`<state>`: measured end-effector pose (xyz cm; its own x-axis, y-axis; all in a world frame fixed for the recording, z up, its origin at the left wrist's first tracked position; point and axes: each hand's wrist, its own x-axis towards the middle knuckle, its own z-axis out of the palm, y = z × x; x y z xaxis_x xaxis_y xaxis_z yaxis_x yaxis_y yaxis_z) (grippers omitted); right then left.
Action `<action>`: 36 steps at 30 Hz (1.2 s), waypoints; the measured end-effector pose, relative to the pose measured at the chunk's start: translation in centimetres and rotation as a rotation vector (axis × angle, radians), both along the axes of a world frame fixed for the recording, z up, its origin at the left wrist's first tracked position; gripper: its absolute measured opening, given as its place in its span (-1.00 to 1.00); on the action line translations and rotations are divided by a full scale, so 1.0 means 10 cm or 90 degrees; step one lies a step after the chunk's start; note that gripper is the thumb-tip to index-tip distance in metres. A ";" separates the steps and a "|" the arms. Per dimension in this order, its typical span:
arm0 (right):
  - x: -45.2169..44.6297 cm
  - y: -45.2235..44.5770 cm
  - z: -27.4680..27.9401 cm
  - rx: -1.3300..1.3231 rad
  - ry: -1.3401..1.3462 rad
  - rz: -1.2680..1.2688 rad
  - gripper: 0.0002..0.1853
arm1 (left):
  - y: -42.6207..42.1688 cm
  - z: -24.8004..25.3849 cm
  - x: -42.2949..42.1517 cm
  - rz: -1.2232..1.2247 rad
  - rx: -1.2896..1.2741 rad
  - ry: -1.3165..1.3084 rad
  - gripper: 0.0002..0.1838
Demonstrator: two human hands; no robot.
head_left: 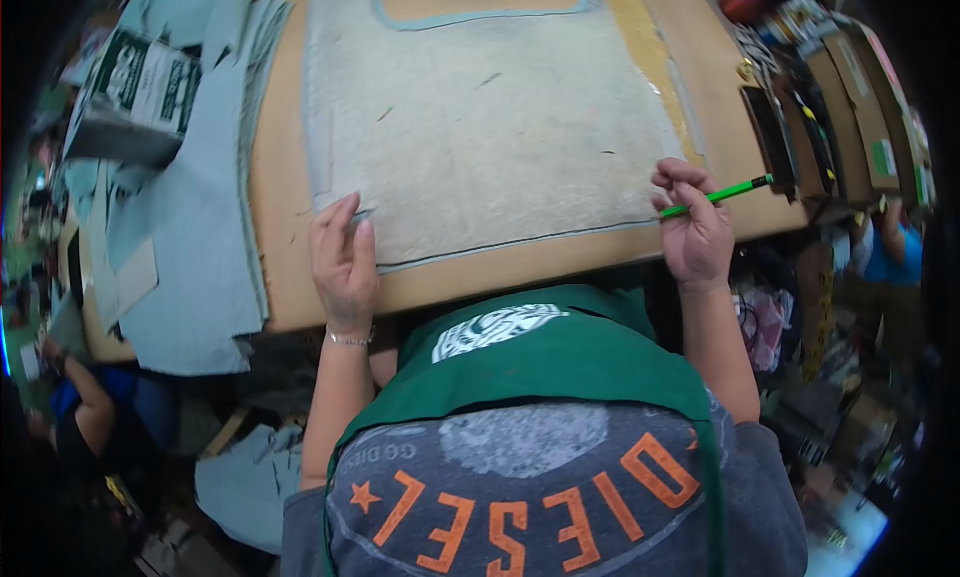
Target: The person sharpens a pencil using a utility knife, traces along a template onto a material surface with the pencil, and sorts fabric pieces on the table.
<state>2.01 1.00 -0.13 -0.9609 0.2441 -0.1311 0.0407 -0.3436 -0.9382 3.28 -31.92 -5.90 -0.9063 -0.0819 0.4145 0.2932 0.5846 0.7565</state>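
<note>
A large pale pattern sheet with a cut-out at its far side lies on the brown tabletop. Light blue edging, perhaps fabric, shows along its rim, and a dark line runs along the near edge. My left hand is at the sheet's near left corner, fingers and thumb apart, holding nothing that I can see. At the near right corner, my right hand is closed on a green pencil. The pencil's point is close to the sheet's edge, its dark end toward the right.
Stacked light blue fabric covers the table's left side, with a green and white box on it. Yellow tape runs along the sheet's right. Tools and cardboard boxes stand at the right. Other people's arms show at lower left and far right.
</note>
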 end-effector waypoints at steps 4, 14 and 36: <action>-0.11 -0.53 -0.20 -0.074 -0.056 0.318 -0.75 | -0.18 0.11 -0.09 -0.042 0.173 -0.130 -0.69; 0.02 -1.55 -0.40 0.169 -0.015 0.482 -0.85 | -0.18 0.20 -0.28 -0.085 -0.462 -0.250 -0.06; 0.09 -1.08 -0.49 0.319 0.107 0.339 -0.86 | -0.17 0.12 -0.32 -0.064 -0.446 -0.259 0.15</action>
<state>2.92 -9.76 -5.02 -0.9632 -0.2670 0.0321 -0.0751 0.1526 -0.9854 0.04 -33.62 -4.70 -0.9862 0.1637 -0.0235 0.1504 0.9470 0.2837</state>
